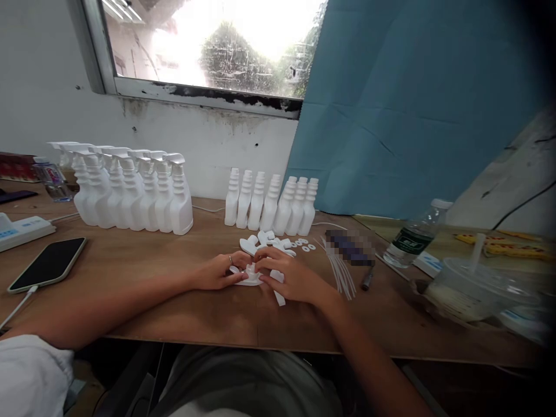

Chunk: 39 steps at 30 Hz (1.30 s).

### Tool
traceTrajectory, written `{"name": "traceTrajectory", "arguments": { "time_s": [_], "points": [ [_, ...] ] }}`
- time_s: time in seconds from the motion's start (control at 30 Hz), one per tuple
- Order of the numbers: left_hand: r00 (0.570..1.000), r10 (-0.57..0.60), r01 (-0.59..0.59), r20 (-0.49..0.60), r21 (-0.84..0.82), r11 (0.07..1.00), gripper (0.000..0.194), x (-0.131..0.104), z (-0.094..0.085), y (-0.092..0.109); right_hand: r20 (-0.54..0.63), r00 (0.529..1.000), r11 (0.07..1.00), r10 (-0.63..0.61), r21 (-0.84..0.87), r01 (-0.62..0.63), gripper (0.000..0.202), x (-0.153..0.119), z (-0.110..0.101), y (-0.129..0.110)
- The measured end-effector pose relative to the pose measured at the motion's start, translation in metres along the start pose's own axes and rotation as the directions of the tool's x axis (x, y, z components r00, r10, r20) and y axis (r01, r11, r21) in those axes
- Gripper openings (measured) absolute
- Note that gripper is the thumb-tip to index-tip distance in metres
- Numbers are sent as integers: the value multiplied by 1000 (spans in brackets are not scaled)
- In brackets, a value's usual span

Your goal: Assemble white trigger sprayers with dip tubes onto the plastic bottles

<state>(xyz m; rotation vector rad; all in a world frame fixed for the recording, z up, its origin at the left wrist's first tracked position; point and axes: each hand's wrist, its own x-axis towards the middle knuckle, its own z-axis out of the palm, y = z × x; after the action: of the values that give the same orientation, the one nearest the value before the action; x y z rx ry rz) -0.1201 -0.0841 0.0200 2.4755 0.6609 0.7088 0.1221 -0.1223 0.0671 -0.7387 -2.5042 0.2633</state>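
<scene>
My left hand [223,271] and my right hand [289,275] meet over the table, fingers closed around a small white plastic spray-head part [251,273]. Its exact shape is partly covered by my fingers. Under and beside my right hand lies another white plastic piece [280,298]. Just beyond my fingers is a loose pile of white trigger parts [264,236], with several white ring washers [306,248] to its right. Thin white tubes [341,269] lie in a bundle to the right of my right hand.
White bottles with spray heads [180,200] stand at back left; open-necked bottles [271,202] stand at back centre. A phone [48,263] and power strip [26,230] lie left. Rightward are a screwdriver-like tool [367,279], water bottle [410,240] and lidded plastic cup [467,286].
</scene>
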Motion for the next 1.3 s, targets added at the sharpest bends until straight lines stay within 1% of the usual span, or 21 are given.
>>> {"name": "traceTrajectory", "arguments": {
  "time_s": [0.1,0.17,0.23,0.37,0.47,0.53,0.57,0.6,0.63,0.67,0.7,0.73,0.77,0.8,0.87,0.9,0.93,0.97,1.0,1.2,1.3],
  "points": [
    [995,93,-96,31,119,988,29,1,-2,0,49,998,1000,27,8,-27,16,0,-1,2],
    [989,139,-145,48,164,976,33,2,-2,0,59,998,999,33,3,-33,16,0,-1,4],
    [987,157,-161,36,175,971,36,4,-2,0,53,998,1000,22,-14,-21,15,0,0,5],
    [984,179,-180,21,157,971,32,6,-1,0,33,999,1000,6,-21,-6,16,1,2,3],
    [987,156,-159,33,141,977,31,5,0,1,33,999,1000,10,22,-11,18,1,-2,3],
    [997,77,-81,30,160,984,32,4,1,3,-32,997,997,63,41,-62,21,-1,-11,9],
    [1000,21,-25,22,178,984,32,3,1,4,-95,989,993,117,34,-115,22,-4,-18,15],
    [999,-35,32,11,197,980,34,3,2,5,-168,968,982,186,13,-187,23,-8,-26,23],
    [997,-82,79,2,211,974,35,2,2,6,-236,935,961,265,-22,-277,24,-13,-35,32],
    [994,-109,107,-1,221,969,37,2,3,7,-291,895,925,339,-68,-373,23,-21,-44,42],
    [994,-113,109,1,227,968,38,2,3,8,-314,855,873,413,-128,-470,22,-29,-53,53],
    [995,-98,94,6,230,969,39,2,3,9,-297,814,803,499,-193,-563,20,-39,-61,64],
    [997,-74,70,9,229,971,39,3,3,9,-266,757,718,597,-243,-652,18,-49,-68,75],
    [999,-50,46,11,225,973,39,4,3,9,-236,683,623,691,-283,-729,15,-58,-73,84],
    [1000,-19,16,12,216,976,38,5,3,8,-171,535,458,827,-344,-819,13,-74,-79,98],
    [1000,-14,11,12,212,977,38,6,3,8,-148,476,401,867,-359,-843,14,-79,-79,102],
    [1000,-12,9,13,210,978,38,6,3,7,-128,436,367,891,-364,-856,17,-83,-79,105],
    [1000,-14,10,13,211,978,38,6,3,7,-114,413,349,904,-362,-864,20,-85,-78,106],
    [1000,-21,18,13,214,977,39,5,4,7,-104,404,346,909,-355,-869,22,-85,-76,106],
    [996,-84,76,25,232,970,40,1,4,8,-87,400,353,912,-328,-876,34,-78,-71,101],
    [994,-112,109,7,175,978,50,1,4,9,-109,391,339,914,-325,-883,34,-79,-74,100]
  ]
}}
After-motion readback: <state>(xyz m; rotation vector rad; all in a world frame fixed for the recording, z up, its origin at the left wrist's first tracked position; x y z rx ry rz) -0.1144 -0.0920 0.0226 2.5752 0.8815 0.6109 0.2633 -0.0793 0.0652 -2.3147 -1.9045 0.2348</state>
